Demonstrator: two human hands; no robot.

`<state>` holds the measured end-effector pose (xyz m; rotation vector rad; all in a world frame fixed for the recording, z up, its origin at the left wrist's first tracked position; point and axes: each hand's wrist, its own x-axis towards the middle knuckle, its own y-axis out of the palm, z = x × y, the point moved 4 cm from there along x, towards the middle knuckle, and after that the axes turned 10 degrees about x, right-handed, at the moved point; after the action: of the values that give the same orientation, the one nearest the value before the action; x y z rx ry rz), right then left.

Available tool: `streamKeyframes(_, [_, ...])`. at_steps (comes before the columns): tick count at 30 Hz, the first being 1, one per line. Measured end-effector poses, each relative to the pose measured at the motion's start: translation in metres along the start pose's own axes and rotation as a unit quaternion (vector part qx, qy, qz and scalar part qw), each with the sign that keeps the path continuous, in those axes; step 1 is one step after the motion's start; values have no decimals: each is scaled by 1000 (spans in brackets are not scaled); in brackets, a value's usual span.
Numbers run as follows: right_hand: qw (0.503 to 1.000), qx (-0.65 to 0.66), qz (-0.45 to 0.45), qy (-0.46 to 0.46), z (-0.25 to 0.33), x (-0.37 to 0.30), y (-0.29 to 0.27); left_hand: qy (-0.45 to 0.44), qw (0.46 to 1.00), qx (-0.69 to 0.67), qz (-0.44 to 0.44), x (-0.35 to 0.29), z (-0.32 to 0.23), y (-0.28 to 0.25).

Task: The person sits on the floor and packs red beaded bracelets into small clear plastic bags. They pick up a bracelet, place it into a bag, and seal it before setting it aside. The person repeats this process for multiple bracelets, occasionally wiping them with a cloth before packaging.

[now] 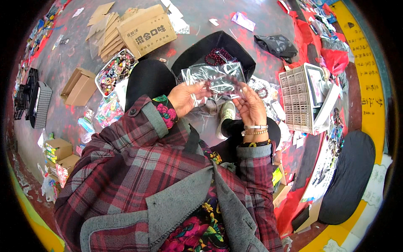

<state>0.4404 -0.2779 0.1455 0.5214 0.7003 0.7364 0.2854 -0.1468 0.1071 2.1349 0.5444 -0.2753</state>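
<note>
A clear plastic bag (218, 75) is stretched between my two hands, above my knees. My left hand (183, 100) pinches its left end between thumb and fingers. At the other end, my right hand (252, 106) grips the bag's edge with thumb and fingertips; bracelets circle that wrist. Just beyond the bag stands a black open container (189, 53), partly covered by the bag from this view. Inside it lie strands of dark red beads (219, 56). Glare on the plastic hides whether anything is in the bag.
Left of my knee, a white basket (99, 80) holds many colourful small pieces. Cardboard boxes (147, 33) and a small open carton (79, 87) stand beyond. At right are a white slatted crate (297, 98) and a dark patterned cloth bag (275, 47).
</note>
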Motion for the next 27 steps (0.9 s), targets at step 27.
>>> streamKeyframes(27, [980, -193, 34, -25, 13, -16, 29, -35, 976, -33, 211, -9, 10, 36])
